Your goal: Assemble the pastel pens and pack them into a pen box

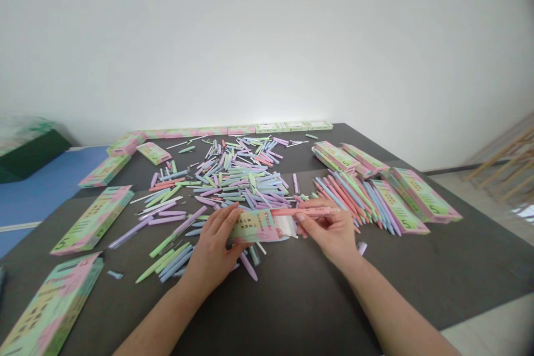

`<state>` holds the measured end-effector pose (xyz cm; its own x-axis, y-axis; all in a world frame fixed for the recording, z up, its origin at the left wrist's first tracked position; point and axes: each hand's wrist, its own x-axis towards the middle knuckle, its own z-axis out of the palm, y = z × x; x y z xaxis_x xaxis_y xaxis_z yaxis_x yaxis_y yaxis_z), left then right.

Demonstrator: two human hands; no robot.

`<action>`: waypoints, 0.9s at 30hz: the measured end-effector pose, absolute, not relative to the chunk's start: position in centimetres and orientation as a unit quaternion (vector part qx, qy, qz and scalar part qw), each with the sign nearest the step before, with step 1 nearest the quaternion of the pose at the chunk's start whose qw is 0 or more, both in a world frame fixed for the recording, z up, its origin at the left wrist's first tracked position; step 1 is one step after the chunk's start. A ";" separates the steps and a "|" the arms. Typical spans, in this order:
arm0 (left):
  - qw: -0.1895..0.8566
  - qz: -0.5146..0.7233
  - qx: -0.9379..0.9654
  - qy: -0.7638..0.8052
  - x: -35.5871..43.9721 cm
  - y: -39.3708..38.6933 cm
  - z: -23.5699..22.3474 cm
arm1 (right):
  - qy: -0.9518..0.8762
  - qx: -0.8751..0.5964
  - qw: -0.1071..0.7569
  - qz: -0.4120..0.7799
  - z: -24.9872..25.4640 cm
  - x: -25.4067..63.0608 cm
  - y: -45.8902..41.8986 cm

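My left hand [214, 253] is closed around a small pastel pen box [258, 226], held sideways above the pile with its open end to the right. In my right hand [331, 231] is a pink pen [311, 211], pinched between thumb and fingers. The pen's left end lies at the box's open end, along its upper edge; how far it reaches inside I cannot tell. A white flap [287, 226] stands out from that end. Behind the hands spreads a heap of loose purple, green and blue pens [246, 178].
Rows of pink, blue and green pens [350, 194] lie at the right, beside several pastel boxes [425, 194]. More boxes [94, 219] stand along the left side and far edge of the dark table [292, 306]. A green bin [33, 153] sits on a blue surface at far left.
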<state>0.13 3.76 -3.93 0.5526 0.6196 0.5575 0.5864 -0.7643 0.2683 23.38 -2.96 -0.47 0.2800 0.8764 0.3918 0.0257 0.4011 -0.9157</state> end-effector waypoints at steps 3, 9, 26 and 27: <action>0.028 0.305 0.887 0.345 0.2 3.6 -3.9 | -0.532 -0.461 0.630 0.327 -0.4 22.9 -2.9; 0.029 0.300 0.885 0.355 0.2 3.6 -4.0 | -0.546 -0.441 0.622 0.348 -1.0 23.7 -2.5; 0.001 0.302 0.881 0.365 -0.1 3.9 -4.2 | -0.544 -0.465 0.641 0.277 -1.6 23.8 -2.3; 0.002 0.300 0.882 0.364 -0.1 3.8 -4.2 | -0.546 -0.474 0.634 0.273 -1.6 23.8 -2.3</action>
